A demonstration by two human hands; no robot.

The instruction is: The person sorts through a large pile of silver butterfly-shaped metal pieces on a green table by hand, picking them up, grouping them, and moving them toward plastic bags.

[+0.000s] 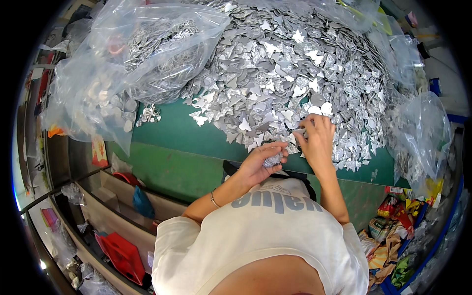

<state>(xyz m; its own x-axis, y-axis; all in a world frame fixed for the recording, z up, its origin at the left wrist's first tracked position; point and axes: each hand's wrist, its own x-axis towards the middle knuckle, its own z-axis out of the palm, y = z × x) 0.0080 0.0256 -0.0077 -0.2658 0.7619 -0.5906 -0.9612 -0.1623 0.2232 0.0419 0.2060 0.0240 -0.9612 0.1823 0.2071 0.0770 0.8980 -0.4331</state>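
A large heap of flat silver metal pieces (290,64), many shaped like butterflies, covers most of the green tabletop (172,123). My left hand (251,166) is at the table's near edge, palm turned up, with its fingers curled around a small stack of silver pieces (273,160). At the heap's near edge, my right hand (320,140) pinches a flat silver piece (299,131) between thumb and fingers. A few round silver discs (317,105) lie just beyond the right fingers.
A clear plastic bag of wire-like silver parts (162,64) lies at the back left, beside a bag of round discs (105,101). Small shiny parts (150,114) sit near it. Drawers with a red plastic item (123,255) stand left; a blue-edged bin of wrappers (388,231) stands right.
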